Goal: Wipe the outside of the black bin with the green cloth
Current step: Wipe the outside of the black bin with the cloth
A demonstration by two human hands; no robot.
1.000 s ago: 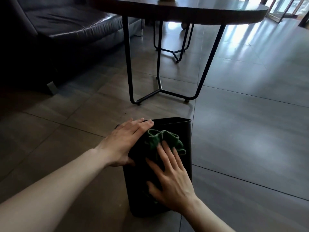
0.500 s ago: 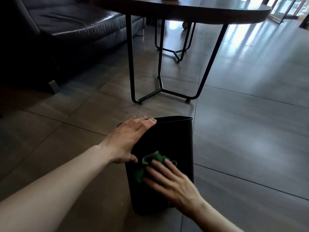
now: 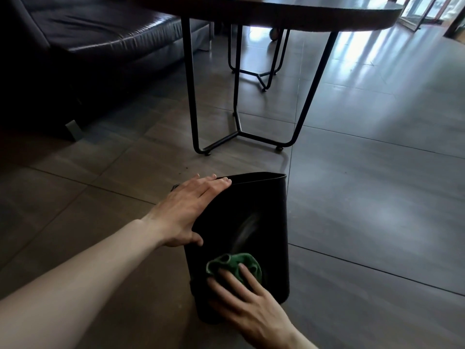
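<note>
While left hand (image 3: 187, 212) steadies the smooth black bin (image 3: 266, 222), right hand's (image 3: 247, 312) straight fingers (image 3: 226, 279) press crumpled green cloth (image 3: 235, 264).

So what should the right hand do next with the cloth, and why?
Probably slide the green cloth back up toward the rim. The right hand presses it flat, low on the black bin, the left hand steadies the bin's upper edge, and the wall above is uncovered.
</note>
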